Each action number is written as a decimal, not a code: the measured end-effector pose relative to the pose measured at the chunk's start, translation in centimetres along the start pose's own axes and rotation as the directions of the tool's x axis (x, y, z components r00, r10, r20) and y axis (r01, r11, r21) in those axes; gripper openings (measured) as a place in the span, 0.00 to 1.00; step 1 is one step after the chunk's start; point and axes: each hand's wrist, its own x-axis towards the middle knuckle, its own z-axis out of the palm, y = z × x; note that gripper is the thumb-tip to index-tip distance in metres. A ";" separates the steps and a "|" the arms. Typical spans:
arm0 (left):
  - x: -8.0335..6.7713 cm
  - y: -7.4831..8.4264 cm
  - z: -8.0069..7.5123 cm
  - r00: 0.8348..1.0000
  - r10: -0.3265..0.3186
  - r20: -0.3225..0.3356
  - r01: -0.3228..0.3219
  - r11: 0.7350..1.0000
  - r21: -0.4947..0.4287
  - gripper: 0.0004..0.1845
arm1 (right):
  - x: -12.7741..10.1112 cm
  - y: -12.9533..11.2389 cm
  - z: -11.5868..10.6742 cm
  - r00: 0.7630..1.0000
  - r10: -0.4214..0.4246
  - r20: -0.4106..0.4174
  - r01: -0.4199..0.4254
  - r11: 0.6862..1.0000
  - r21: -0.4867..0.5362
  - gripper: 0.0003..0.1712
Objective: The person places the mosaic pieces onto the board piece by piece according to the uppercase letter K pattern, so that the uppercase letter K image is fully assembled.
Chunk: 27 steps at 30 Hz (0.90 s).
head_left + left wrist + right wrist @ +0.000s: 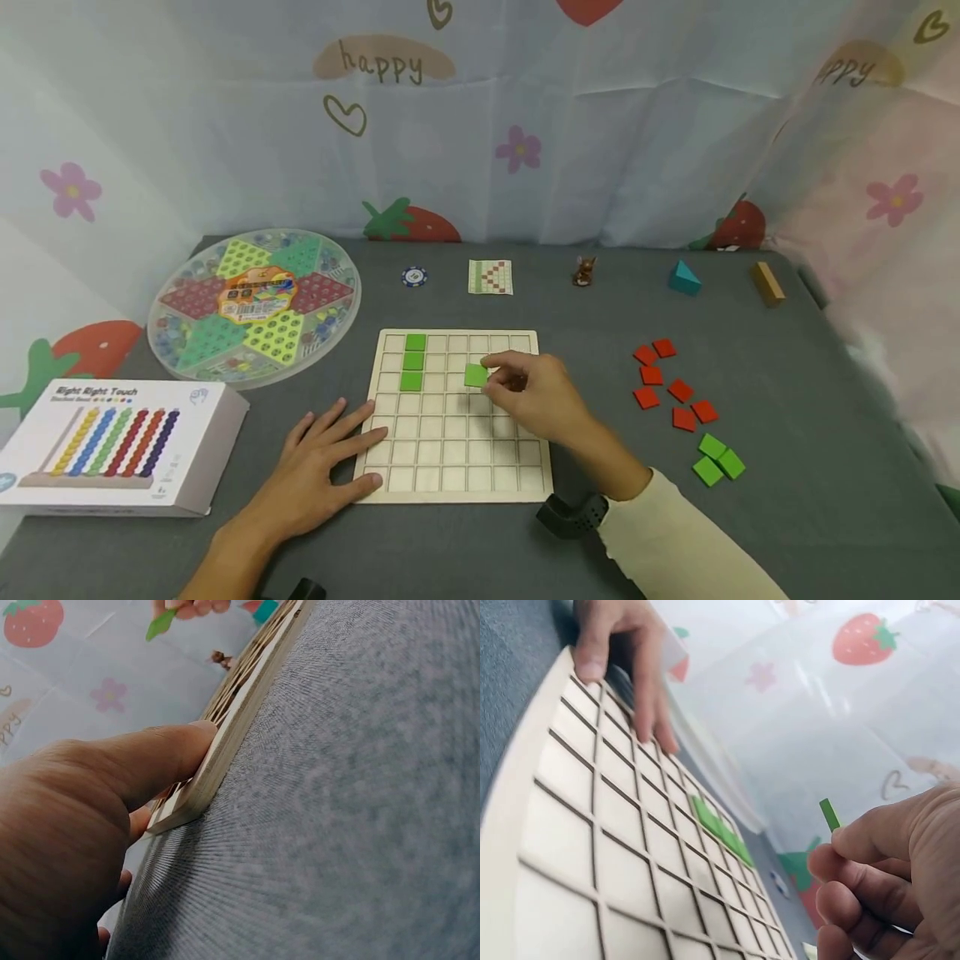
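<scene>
A wooden grid board lies on the grey table, with several green square tiles set in one column near its upper left. My right hand pinches a single green tile between thumb and finger; in the right wrist view this tile is held above the board, apart from it. My left hand rests at the board's left edge, fingers spread and fingertips on the rim. From the left wrist, the thumb presses on the board's corner edge.
Loose red tiles and green tiles lie right of the board. Behind it are a poker chip, a pattern card, a small figurine, a blue prism and a wooden block. Leftward sit a round game board and a white box.
</scene>
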 end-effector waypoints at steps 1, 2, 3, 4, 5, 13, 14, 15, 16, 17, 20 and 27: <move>0.1 0.0 0.0 1.000 0.000 0.001 0.000 1.000 0.004 0.30 | 0.1 0.0 0.4 1.000 0.001 0.008 -0.001 1.000 0.007 0.15; 0.2 0.0 0.0 1.000 0.000 0.002 -0.001 1.000 0.005 0.30 | 0.3 -0.1 0.7 1.000 0.003 0.012 -0.003 1.000 0.013 0.15; 0.2 0.1 0.0 1.000 0.002 0.003 -0.002 1.000 0.006 0.30 | 0.4 -0.1 1.0 1.000 0.009 0.019 -0.010 1.000 0.020 0.15; 0.3 0.1 -0.1 1.000 0.001 0.007 -0.001 1.000 0.008 0.30 | 0.5 -0.1 1.4 0.999 0.022 0.025 -0.023 0.999 0.029 0.15; 0.3 0.1 -0.1 1.000 0.000 0.011 0.000 1.000 0.010 0.30 | 0.6 -0.2 1.7 0.999 0.030 0.031 -0.031 0.999 0.039 0.14; 0.1 -0.1 0.0 1.000 -0.021 0.013 0.021 1.000 0.018 0.31 | 1.6 -0.9 4.4 0.995 0.063 0.078 -0.063 0.998 -0.003 0.14; 0.1 -0.1 0.0 1.000 -0.020 0.011 0.020 1.000 0.018 0.31 | 1.7 -0.9 4.6 0.994 0.066 0.084 -0.066 0.998 -0.006 0.14; 0.1 -0.1 -0.1 1.000 -0.019 0.009 0.019 1.000 0.020 0.31 | 1.9 -0.9 4.9 0.994 0.070 0.087 -0.069 0.998 -0.015 0.14; 0.0 -0.1 -0.1 1.000 -0.018 0.007 0.018 1.000 0.021 0.31 | 2.0 -0.9 5.1 0.993 0.075 0.091 -0.073 0.997 -0.025 0.14; 0.0 0.0 -0.1 1.000 -0.017 0.005 0.017 1.000 0.021 0.31 | 2.1 -0.9 5.4 0.992 0.081 0.095 -0.078 0.996 -0.035 0.14; 0.0 0.0 -0.1 1.000 -0.011 -0.002 0.011 1.000 0.017 0.30 | 2.4 -1.0 6.0 0.989 0.096 0.113 -0.089 0.994 -0.059 0.14; 0.0 0.1 0.0 1.000 -0.005 -0.009 0.005 1.000 0.015 0.30 | 3.0 -1.0 7.4 0.983 0.105 0.152 -0.087 0.988 -0.125 0.13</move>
